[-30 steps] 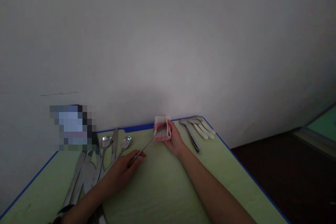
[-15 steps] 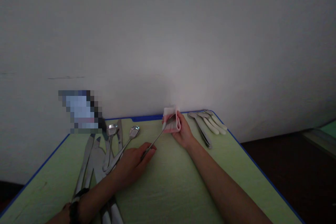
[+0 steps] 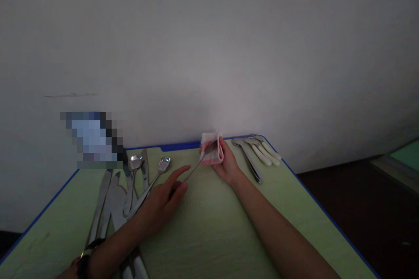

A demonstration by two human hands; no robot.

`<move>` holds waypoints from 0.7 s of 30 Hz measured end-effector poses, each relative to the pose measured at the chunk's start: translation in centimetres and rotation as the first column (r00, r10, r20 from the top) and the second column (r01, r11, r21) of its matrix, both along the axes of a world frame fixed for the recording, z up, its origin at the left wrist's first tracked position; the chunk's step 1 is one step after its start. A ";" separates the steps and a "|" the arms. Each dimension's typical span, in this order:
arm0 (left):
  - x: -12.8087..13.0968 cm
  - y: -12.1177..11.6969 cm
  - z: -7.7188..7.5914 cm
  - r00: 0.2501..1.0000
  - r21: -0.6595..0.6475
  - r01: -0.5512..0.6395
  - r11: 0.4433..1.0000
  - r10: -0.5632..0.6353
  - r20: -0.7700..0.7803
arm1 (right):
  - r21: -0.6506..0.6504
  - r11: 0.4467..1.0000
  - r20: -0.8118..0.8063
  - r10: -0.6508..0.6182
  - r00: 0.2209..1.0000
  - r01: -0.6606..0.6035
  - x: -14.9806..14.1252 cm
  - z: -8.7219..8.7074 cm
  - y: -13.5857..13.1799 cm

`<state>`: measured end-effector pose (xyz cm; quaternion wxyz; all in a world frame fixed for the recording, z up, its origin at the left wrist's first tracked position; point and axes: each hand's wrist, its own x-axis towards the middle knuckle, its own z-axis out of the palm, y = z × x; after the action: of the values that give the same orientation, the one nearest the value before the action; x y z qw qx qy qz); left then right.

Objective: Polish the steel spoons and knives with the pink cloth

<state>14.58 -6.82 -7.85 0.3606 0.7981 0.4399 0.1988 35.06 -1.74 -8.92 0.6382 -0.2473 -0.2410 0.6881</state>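
My right hand [image 3: 225,163] is closed around a folded pink and white cloth [image 3: 216,157], its fingers behind it. The bowl of a metal spoon [image 3: 197,165] lies against the cloth's front face. Running down to the left, the spoon's handle reaches my left hand [image 3: 166,196], which grips its end between the thumb and curled fingers. My left index finger is stretched out above the handle. Beside that hand, another spoon [image 3: 164,164] and a further spoon [image 3: 135,162] lie bowl-up, partly hidden by my wrist.
Several table knives [image 3: 101,200] lie at the left of the green table [image 3: 209,235], partly under my left forearm. At the right are stacked spoons [image 3: 248,161] and forks with cream handles [image 3: 262,154]. A blurred-out device [image 3: 91,139] stands back left, near the wall [image 3: 209,52].
My left index finger has straightened and lifted off the spoon handle, and the left hand has shifted slightly left. The right hand still holds the cloth against the spoon. The view has turned slightly.
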 end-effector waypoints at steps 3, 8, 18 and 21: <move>0.1 0.1 0.0 0.999 -0.004 0.020 1.000 -0.020 -0.029 | -0.004 1.000 0.026 0.016 1.000 -0.015 -0.1 0.0 -0.1; 0.0 0.2 -0.3 1.000 -0.044 0.019 0.999 -0.018 0.016 | -0.001 1.000 0.039 0.024 0.999 -0.024 0.0 0.0 -0.2; 0.0 0.3 -0.7 0.981 -0.031 -0.137 0.990 0.140 0.137 | -0.021 1.000 -0.121 -0.011 0.993 0.009 0.5 0.0 -0.3; 0.0 0.5 -0.6 0.976 0.014 -0.185 0.983 0.182 0.119 | 0.003 0.995 -0.100 0.095 0.990 -0.096 0.3 0.6 -0.8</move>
<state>14.58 -6.37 -8.49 0.3559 0.7455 0.4872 0.2832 35.38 -2.52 -8.35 0.6156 -0.2011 -0.2196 0.7297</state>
